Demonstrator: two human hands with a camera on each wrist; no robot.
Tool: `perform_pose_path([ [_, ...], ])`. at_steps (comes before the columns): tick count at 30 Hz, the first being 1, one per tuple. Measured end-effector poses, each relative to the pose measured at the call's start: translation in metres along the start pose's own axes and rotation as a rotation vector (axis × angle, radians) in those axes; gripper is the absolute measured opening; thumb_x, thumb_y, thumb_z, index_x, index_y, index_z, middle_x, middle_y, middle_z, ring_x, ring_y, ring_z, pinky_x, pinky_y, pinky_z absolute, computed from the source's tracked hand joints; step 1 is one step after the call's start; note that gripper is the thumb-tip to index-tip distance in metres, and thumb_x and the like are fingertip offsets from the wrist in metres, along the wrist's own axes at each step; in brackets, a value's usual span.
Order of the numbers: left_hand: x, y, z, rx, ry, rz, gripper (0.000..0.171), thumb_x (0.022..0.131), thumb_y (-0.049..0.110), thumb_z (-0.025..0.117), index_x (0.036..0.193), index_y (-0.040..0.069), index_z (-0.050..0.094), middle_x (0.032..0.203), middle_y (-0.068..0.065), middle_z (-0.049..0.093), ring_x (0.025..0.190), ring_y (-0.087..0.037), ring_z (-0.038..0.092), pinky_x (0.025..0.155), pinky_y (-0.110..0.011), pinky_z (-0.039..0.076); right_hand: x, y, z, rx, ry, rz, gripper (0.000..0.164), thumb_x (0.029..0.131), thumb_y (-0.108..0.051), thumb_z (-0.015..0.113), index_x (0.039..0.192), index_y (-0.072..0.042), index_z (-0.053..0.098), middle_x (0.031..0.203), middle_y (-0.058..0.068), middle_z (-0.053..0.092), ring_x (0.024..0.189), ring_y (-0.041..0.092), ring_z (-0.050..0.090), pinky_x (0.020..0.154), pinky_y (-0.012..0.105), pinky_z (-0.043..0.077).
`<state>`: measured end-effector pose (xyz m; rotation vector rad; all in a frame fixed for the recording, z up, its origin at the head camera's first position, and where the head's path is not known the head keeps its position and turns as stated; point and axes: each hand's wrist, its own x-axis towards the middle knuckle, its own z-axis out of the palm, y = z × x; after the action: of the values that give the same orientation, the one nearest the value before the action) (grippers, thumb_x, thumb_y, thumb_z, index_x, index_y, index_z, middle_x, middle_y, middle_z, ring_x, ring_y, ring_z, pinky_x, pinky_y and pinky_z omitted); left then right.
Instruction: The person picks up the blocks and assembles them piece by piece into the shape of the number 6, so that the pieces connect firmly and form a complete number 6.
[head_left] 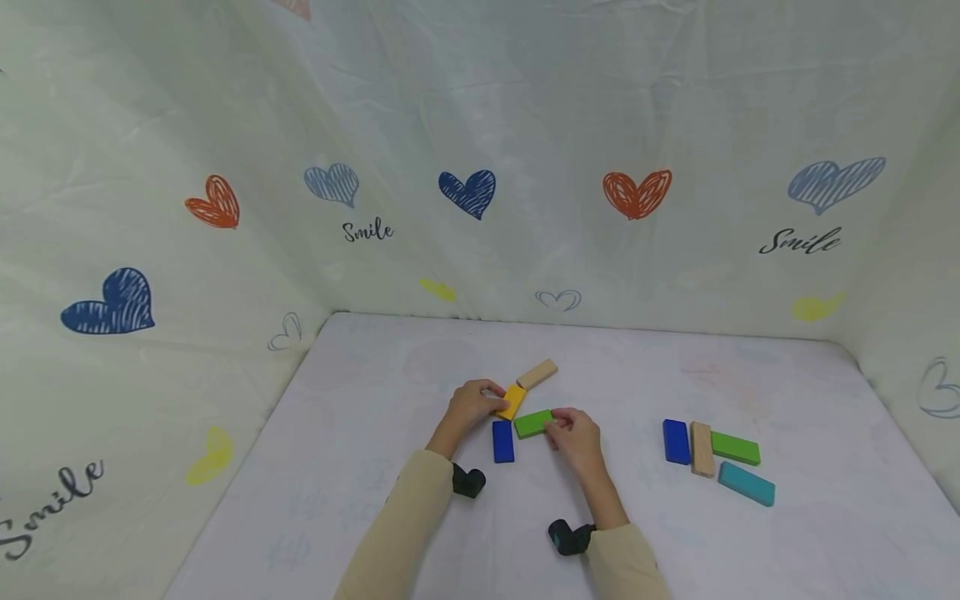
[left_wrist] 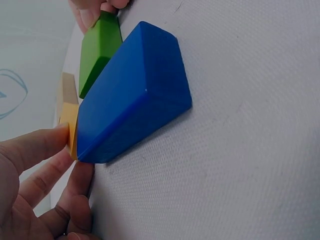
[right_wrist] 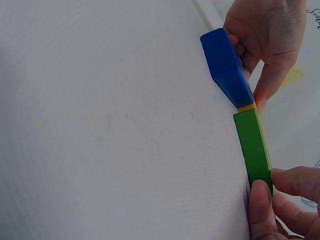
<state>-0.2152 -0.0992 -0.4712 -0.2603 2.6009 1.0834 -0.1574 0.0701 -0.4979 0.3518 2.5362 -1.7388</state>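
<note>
My left hand (head_left: 470, 407) holds a yellow block (head_left: 512, 402) by its left side, thumb and fingers against it. With thumb and fingers my right hand (head_left: 576, 437) pinches the right end of a green block (head_left: 532, 423), which lies flat on the table. Between the hands, a dark blue block (head_left: 503, 442) lies just below the yellow one and left of the green one. Beyond the yellow block's far end is a plain wooden block (head_left: 537, 374), angled to the right. In the left wrist view the blue block (left_wrist: 135, 95) partly hides the yellow block (left_wrist: 72, 127).
On the right side of the white-covered table (head_left: 337, 508) lies a second group: a blue block (head_left: 677, 442), a wooden block (head_left: 702, 449), a green block (head_left: 735, 448) and a teal block (head_left: 747, 484). A pale curtain (head_left: 525, 100) printed with hearts surrounds the table.
</note>
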Motion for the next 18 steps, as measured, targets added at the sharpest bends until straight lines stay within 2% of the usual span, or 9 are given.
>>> perform_pose_path([
  [11,0.003,-0.0016,0.0,0.004,0.0,0.017,0.021,0.08,0.028,0.072,0.097,0.015,0.07,0.095,-0.006,0.062,0.082,-0.02,0.05,0.071,-0.032,0.039,-0.0005,-0.0042,-0.0009,-0.033,-0.009,-0.002,0.027,0.084,-0.004,0.062,0.107,0.01,0.061,0.073,0.008,0.055,0.056,0.01,0.054,0.054,0.021,0.047],
  [18,0.0015,-0.0014,0.001,0.008,0.0,0.0,0.022,0.08,0.028,0.072,0.097,0.015,0.07,0.1,-0.007,0.062,0.085,-0.021,0.051,0.075,-0.035,0.041,-0.0011,-0.0035,0.0006,-0.037,-0.012,0.0,0.027,0.083,-0.004,0.063,0.107,0.009,0.061,0.073,0.008,0.056,0.056,0.011,0.055,0.054,0.021,0.047],
])
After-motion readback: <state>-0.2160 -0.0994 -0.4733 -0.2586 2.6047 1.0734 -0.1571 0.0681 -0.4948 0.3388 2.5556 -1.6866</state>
